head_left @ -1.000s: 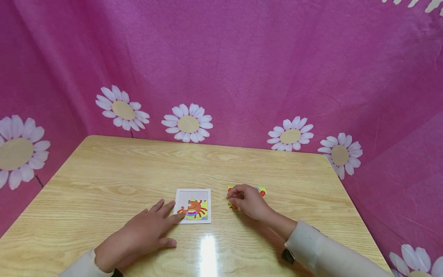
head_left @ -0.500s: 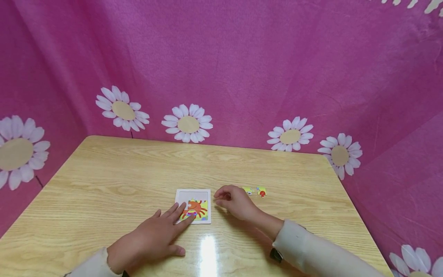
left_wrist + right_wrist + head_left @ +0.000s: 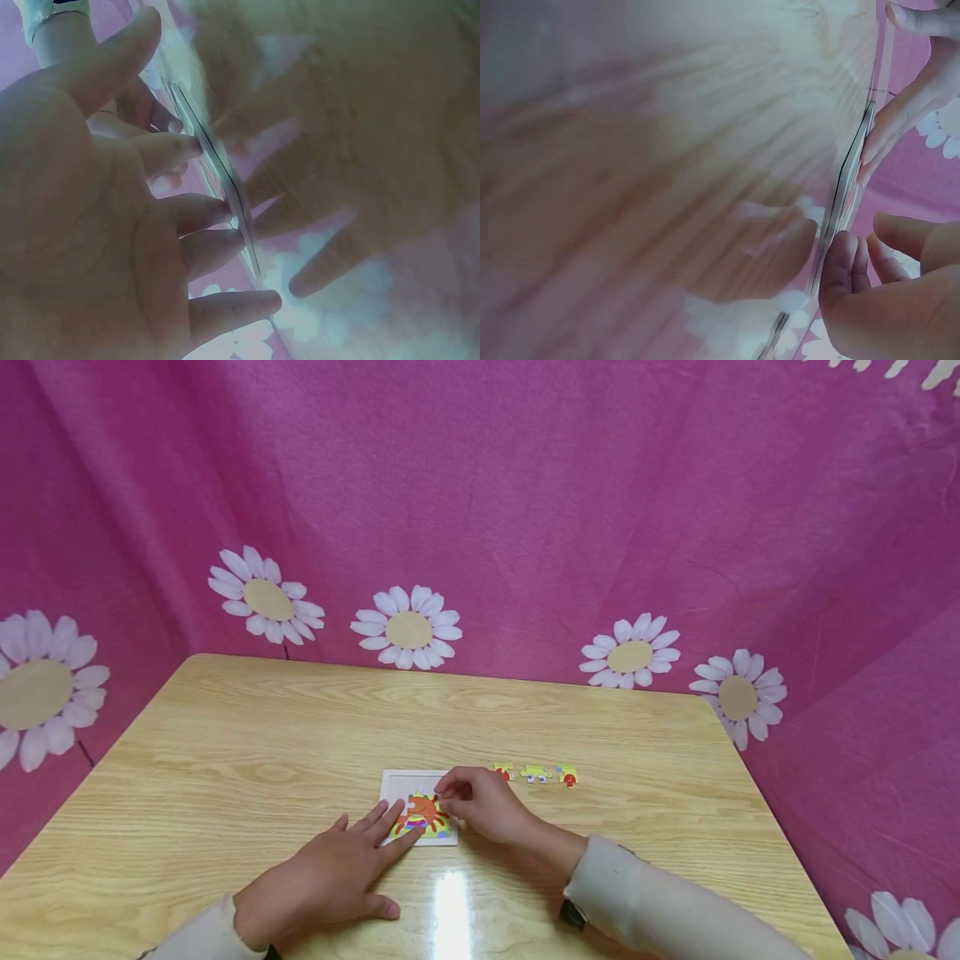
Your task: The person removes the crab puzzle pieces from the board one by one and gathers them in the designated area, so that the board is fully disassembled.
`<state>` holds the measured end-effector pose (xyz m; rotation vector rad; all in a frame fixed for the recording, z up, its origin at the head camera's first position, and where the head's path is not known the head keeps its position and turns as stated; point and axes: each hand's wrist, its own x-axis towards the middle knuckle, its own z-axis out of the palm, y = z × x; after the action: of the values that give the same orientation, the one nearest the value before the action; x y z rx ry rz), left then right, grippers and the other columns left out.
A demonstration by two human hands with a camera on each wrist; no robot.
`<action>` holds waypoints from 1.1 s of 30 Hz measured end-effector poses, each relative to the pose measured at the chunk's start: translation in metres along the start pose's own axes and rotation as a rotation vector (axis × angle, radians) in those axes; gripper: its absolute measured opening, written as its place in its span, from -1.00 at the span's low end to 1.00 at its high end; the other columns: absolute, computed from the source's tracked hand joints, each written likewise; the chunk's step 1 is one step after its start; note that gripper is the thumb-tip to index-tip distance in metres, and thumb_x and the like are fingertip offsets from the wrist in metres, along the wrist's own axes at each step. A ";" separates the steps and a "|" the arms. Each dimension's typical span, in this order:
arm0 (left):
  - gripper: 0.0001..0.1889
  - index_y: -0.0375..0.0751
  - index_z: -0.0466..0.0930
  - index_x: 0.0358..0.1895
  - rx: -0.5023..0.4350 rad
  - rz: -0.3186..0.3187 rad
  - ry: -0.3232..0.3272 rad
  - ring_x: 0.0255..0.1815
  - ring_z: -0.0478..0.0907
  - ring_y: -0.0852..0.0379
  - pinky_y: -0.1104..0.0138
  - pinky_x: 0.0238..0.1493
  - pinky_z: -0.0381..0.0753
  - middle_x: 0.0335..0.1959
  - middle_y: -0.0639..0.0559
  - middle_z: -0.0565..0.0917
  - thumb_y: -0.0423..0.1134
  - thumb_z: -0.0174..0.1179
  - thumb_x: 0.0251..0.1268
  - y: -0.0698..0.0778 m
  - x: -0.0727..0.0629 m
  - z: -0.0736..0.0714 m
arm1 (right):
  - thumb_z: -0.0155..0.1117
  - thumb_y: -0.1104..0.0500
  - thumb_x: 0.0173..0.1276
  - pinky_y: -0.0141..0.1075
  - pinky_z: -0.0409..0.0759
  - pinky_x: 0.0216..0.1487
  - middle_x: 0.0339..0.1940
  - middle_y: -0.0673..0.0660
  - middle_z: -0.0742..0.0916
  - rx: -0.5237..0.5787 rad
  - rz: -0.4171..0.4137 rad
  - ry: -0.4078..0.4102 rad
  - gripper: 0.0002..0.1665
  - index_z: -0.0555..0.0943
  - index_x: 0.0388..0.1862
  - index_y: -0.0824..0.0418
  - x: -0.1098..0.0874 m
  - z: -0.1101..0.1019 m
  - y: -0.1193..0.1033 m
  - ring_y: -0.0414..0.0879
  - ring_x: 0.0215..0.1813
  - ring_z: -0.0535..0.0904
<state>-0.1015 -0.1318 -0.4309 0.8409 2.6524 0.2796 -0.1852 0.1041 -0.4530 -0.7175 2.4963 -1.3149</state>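
Note:
A square jigsaw tray (image 3: 398, 774) with a white frame lies on the table, partly filled with puzzle pieces that show an orange crab (image 3: 424, 807). My left hand (image 3: 332, 875) lies spread at the tray's lower left, fingertips over its frame and lower pieces. Over the tray's right edge, my right hand (image 3: 487, 806) holds thumb and fingers together in a pinch on a puzzle piece, which the fingers mostly hide. In the right wrist view the tray (image 3: 849, 176) appears edge-on beside the curled fingers (image 3: 840, 262).
Three loose puzzle pieces, yellow with red or white parts, lie in a row right of the tray: a left one (image 3: 503, 772), a middle one (image 3: 536, 773) and a right one (image 3: 567, 776). A pink flowered cloth (image 3: 510, 527) hangs behind the wooden table (image 3: 300, 718).
My right hand has moved left from the loose pieces to the tray, and the lower loose piece has gone from the table. My left hand has slid slightly right over the tray.

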 end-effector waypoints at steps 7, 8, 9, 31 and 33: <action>-0.04 0.04 0.27 0.61 0.010 0.015 0.000 0.65 0.07 -0.24 -0.36 0.38 0.28 0.67 -0.22 0.09 0.34 0.35 0.19 -0.001 0.001 -0.001 | 0.41 0.39 0.35 -0.43 0.59 -0.14 -0.30 0.07 0.77 0.003 -0.007 0.001 -0.89 0.73 -0.16 0.31 0.003 0.008 -0.003 -0.22 -0.24 0.63; -0.04 0.04 0.27 0.61 0.010 0.016 0.001 0.65 0.07 -0.24 -0.35 0.38 0.29 0.67 -0.23 0.09 0.34 0.35 0.19 -0.001 0.002 -0.001 | 0.41 0.38 0.35 -0.43 0.59 -0.13 -0.30 0.06 0.77 0.000 -0.008 -0.001 -0.89 0.73 -0.16 0.30 0.004 0.009 -0.004 -0.22 -0.24 0.63; -0.04 0.04 0.27 0.61 0.011 0.017 0.001 0.65 0.07 -0.23 -0.34 0.39 0.29 0.67 -0.23 0.09 0.34 0.35 0.19 -0.001 0.002 -0.001 | 0.42 0.37 0.35 -0.42 0.59 -0.12 -0.30 0.07 0.77 -0.007 -0.009 -0.001 -0.89 0.73 -0.16 0.30 0.004 0.010 -0.004 -0.22 -0.23 0.63; -0.02 0.05 0.24 0.62 0.015 0.017 0.001 0.65 0.08 -0.24 -0.30 0.38 0.34 0.67 -0.24 0.08 0.33 0.38 0.16 -0.002 0.001 0.000 | 0.55 0.32 0.25 -0.38 0.46 -0.20 -0.32 0.00 0.65 -0.150 0.113 -0.068 -0.67 0.73 0.00 0.23 0.019 0.015 -0.013 -0.19 -0.29 0.47; -0.02 0.05 0.24 0.62 0.014 0.019 0.001 0.65 0.08 -0.24 -0.29 0.38 0.34 0.67 -0.24 0.07 0.32 0.38 0.16 -0.002 0.001 0.001 | 0.54 0.33 0.25 -0.38 0.45 -0.21 -0.33 0.00 0.63 -0.152 0.118 -0.079 -0.68 0.73 -0.02 0.22 0.020 0.015 -0.013 -0.19 -0.29 0.46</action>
<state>-0.1031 -0.1323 -0.4325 0.8717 2.6517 0.2662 -0.1920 0.0763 -0.4503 -0.6288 2.5521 -1.0456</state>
